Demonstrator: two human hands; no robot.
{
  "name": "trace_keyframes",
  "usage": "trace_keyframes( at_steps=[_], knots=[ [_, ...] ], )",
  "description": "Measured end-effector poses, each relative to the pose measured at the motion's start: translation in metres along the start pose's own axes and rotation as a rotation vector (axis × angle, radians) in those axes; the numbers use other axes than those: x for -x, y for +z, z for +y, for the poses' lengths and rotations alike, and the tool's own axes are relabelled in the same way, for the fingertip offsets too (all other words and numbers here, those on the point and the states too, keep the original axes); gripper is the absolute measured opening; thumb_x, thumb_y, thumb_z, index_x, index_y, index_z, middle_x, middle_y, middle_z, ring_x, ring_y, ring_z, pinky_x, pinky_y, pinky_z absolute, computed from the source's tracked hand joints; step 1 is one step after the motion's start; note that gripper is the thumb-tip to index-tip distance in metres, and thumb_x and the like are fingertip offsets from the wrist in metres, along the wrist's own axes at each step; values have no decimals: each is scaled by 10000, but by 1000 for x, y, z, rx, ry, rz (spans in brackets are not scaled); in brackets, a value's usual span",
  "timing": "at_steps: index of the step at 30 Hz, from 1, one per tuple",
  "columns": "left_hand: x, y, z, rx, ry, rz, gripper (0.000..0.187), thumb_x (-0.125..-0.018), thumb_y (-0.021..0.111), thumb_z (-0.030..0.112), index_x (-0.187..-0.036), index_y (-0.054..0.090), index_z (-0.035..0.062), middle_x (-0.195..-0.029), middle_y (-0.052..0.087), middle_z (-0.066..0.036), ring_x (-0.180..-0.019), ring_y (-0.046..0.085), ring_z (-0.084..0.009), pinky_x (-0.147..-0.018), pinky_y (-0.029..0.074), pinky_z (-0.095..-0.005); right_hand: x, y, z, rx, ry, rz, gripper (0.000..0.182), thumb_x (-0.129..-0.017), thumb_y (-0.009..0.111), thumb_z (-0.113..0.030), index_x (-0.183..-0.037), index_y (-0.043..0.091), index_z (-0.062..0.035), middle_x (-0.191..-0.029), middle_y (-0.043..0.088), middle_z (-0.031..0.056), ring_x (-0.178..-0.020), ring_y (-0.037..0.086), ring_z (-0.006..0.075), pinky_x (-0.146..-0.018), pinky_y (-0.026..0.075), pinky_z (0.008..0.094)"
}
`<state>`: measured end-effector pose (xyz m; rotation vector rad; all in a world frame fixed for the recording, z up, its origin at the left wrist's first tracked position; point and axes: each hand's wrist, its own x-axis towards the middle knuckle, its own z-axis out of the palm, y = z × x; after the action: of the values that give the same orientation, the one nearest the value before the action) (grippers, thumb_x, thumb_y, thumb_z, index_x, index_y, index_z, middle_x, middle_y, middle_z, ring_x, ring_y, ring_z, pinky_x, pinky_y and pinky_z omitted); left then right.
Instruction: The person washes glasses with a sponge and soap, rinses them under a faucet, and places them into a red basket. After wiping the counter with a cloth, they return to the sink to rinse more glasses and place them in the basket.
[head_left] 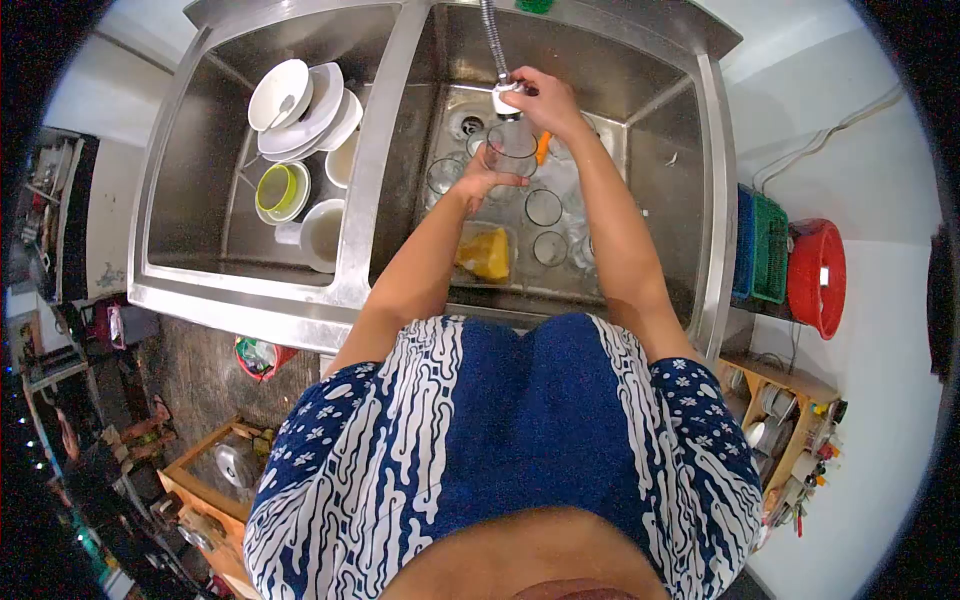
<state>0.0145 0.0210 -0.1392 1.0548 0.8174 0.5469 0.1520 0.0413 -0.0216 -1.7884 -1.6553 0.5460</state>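
In the right basin of a metal sink, my left hand (484,183) is wrapped round a clear glass (512,150), its open rim facing up. Right above that glass, my right hand (545,98) grips the white spray head (508,99) at the end of a coiled metal hose (492,38). Several other clear glasses, such as one glass (543,207) and another (549,248), stand in the basin below my hands. An orange item (543,148) shows between my hands. Near the basin's front side lies a yellow sponge or cloth (486,254) in a clear container.
The left basin holds stacked white plates (318,112), a bowl (278,95), a green cup (276,188) and a white mug (320,235). A metal divider (384,140) separates the basins. Green (769,248) and red baskets (817,278) are at the right. A drain (471,125) shows at the back.
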Motion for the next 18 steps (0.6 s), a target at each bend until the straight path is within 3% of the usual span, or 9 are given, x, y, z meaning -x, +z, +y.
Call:
trace_keyframes(
  at_steps=[4,6,9,11,15,17,18],
  knots=[
    [-2,0,-3,-6,4,-35,753,-434,746,72,-1055,322,36,-1045,428,-96,-1015,383,-202,-866,300,-312,-4,7,13,-39,2,60,390,-618,601,-331,-914,536,-86,-795,573,75,-731,545,188,-670,411,282],
    [3,3,6,21,-26,-81,750,-451,742,86,-1069,321,33,-1065,423,-101,-1032,369,-207,-871,293,-314,-1,9,-2,-82,-42,-20,400,-619,601,-339,-925,536,-90,-786,576,79,-729,549,193,-665,415,286],
    [6,3,8,31,-117,-163,790,-497,729,181,-1134,284,38,-1079,432,-117,-1046,358,-214,-874,288,-319,2,-1,-4,-33,-32,-12,404,-624,600,-344,-932,533,-92,-791,574,84,-740,548,194,-669,414,286],
    [-5,-4,-9,-21,-250,-80,747,-573,668,307,-1166,289,56,-1072,457,-108,-1044,373,-216,-880,279,-335,-2,2,13,13,-46,54,409,-629,596,-351,-942,531,-97,-796,573,86,-741,546,196,-670,413,292],
    [-4,-2,-9,5,-353,-21,651,-630,585,417,-1134,359,72,-1021,494,-103,-984,437,-232,-851,317,-357,3,0,2,-61,-40,20,418,-631,594,-357,-947,531,-91,-801,572,85,-734,544,203,-665,411,296],
    [19,12,19,372,-400,-133,591,-683,481,499,-1089,419,75,-996,503,-103,-913,481,-254,-781,378,-390,7,2,-7,-89,-64,2,422,-632,593,-357,-947,529,-84,-800,571,88,-732,542,203,-663,410,294],
    [14,10,13,371,-400,-133,591,-683,481,499,-1089,419,75,-996,503,-103,-913,481,-254,-781,378,-390,8,4,-10,-83,-26,1,421,-633,595,-356,-941,529,-76,-799,568,93,-731,538,198,-660,408,289]
  ],
)
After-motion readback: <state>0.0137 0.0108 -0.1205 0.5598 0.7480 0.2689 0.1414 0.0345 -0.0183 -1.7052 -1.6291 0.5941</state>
